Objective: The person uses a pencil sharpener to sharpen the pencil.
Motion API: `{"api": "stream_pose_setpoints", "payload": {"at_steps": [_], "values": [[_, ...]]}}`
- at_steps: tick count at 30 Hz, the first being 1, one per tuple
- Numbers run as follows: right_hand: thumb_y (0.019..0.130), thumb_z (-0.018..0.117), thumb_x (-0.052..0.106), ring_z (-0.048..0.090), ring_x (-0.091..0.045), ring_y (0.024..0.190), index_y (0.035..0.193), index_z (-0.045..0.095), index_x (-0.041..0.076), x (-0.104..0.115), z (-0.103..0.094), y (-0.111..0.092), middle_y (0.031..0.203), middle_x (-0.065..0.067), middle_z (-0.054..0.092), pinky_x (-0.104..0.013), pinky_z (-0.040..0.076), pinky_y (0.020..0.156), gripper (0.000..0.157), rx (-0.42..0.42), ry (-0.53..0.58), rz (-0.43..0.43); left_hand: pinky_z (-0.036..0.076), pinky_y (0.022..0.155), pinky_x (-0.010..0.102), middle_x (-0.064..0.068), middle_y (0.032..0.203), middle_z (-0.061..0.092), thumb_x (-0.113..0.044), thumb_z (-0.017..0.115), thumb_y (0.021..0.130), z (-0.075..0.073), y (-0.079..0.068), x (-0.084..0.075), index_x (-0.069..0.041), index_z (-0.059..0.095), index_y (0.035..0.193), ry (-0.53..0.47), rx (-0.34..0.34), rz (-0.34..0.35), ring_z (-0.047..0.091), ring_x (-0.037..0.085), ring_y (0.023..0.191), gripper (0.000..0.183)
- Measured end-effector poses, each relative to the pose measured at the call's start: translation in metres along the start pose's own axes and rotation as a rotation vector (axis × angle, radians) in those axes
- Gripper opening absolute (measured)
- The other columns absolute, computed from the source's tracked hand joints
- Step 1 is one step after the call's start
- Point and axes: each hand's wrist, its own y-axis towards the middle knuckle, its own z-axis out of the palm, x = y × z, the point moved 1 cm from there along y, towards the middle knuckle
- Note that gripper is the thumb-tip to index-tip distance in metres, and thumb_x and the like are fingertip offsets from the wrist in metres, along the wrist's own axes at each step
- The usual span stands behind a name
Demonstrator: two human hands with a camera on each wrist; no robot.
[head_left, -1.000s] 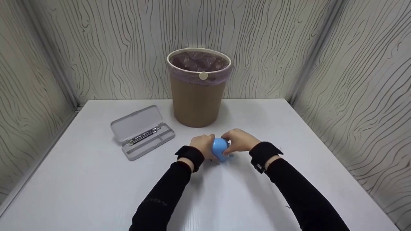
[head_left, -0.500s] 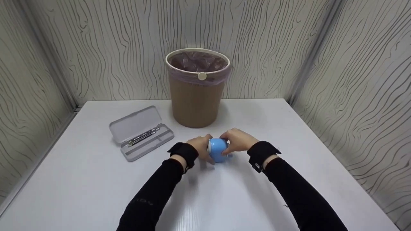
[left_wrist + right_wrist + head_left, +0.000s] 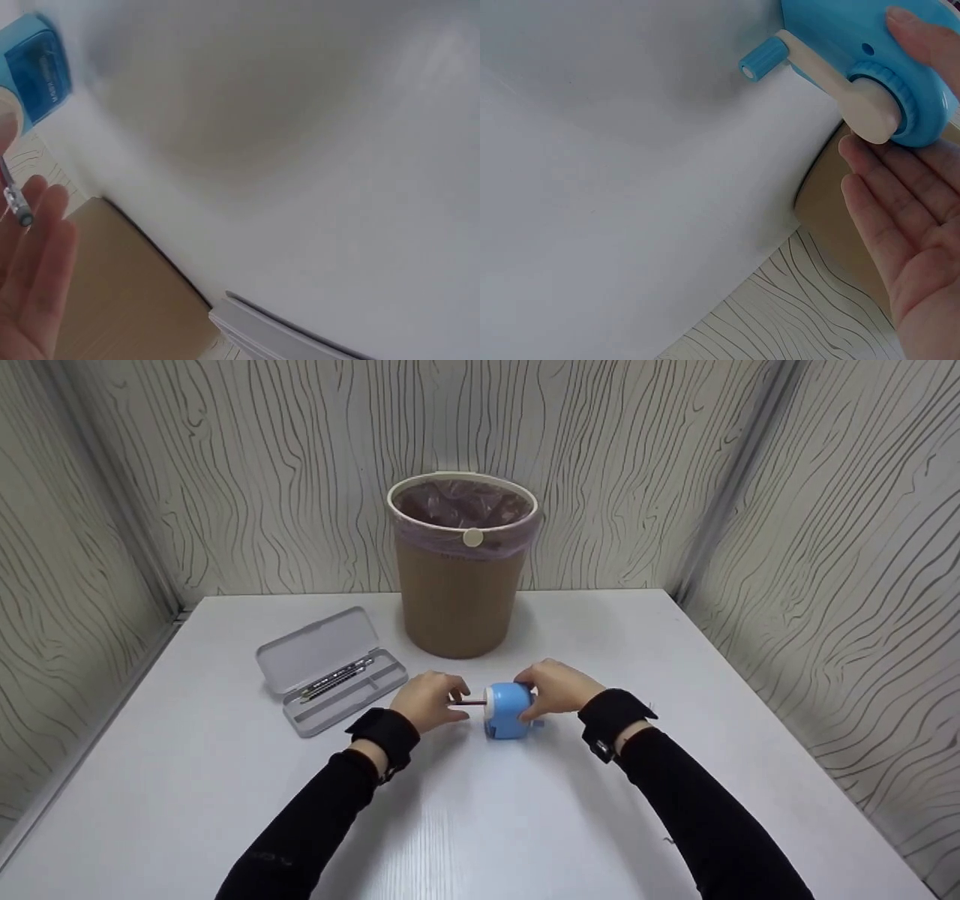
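A blue crank pencil sharpener stands on the white table, its pale round front facing left. From that front a dark pencil sticks out level. My left hand is around the pencil's outer end, with thumb and fingers apart; in the left wrist view the silver-banded pencil end lies before straight fingers. My right hand grips the sharpener's body from the right, thumb on the near side and fingers on the far side. The right wrist view shows the cream crank with its blue knob, untouched.
A grey pencil case lies open left of my hands, with several pencils in it. Behind the sharpener stands a brown bin with a purple liner. Patterned panels enclose the table at the back and both sides.
My left hand has drawn away leftward from the sharpener's front, and the pencil sticking out of it now shows. The right hand keeps its grip on the sharpener.
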Motion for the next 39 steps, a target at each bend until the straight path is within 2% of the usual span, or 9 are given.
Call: {"api": "stream_pose_setpoints", "payload": {"at_steps": [8,15,22,31,39], "values": [[0.075,0.090,0.023,0.071,-0.023,0.101,0.118,0.073,-0.001,-0.0011,0.0016,0.0015,0.113,-0.013,0.078,-0.043,0.058,0.100,0.052,-0.016,-0.006,-0.018,0.058,0.070,0.038,0.006,0.085,0.079,-0.016,0.085,0.083,0.0061,-0.0050,0.0023,-0.008,0.079,0.093,0.105,-0.115,0.098,0.073,0.021,0.077,0.014],[0.076,0.090,0.024,0.069,-0.024,0.105,0.120,0.073,0.000,0.0002,0.0028,0.0019,0.115,-0.013,0.078,-0.044,0.056,0.102,0.054,-0.008,0.009,0.007,0.057,0.067,0.036,0.002,0.084,0.079,-0.020,0.085,0.083,0.0097,-0.0041,0.0011,-0.012,0.081,0.093,0.201,-0.149,0.139,0.072,0.019,0.074,0.014],[0.076,0.091,0.025,0.069,-0.024,0.104,0.119,0.074,0.001,0.0009,0.0009,0.0020,0.114,-0.011,0.078,-0.044,0.056,0.102,0.052,-0.004,0.004,0.014,0.058,0.066,0.036,0.002,0.083,0.079,-0.018,0.084,0.084,0.0099,-0.0002,-0.0038,-0.012,0.081,0.087,0.297,-0.150,0.185,0.072,0.020,0.072,0.007],[0.076,0.090,0.024,0.067,-0.024,0.104,0.120,0.074,0.001,0.0017,-0.0003,0.0008,0.114,-0.011,0.078,-0.044,0.056,0.102,0.052,-0.008,-0.005,0.020,0.057,0.064,0.036,0.003,0.078,0.079,-0.015,0.083,0.084,0.0089,0.0028,-0.0022,-0.011,0.080,0.082,0.291,-0.148,0.217,0.071,0.021,0.069,0.005],[0.074,0.091,0.022,0.072,-0.019,0.093,0.114,0.075,-0.001,0.0001,0.0006,0.0016,0.107,-0.011,0.080,-0.039,0.060,0.091,0.049,-0.027,-0.034,-0.053,0.057,0.065,0.037,0.003,0.077,0.079,-0.017,0.084,0.083,0.0050,0.0046,-0.0012,-0.010,0.080,0.081,0.253,-0.127,0.210,0.072,0.022,0.069,0.008]]}}
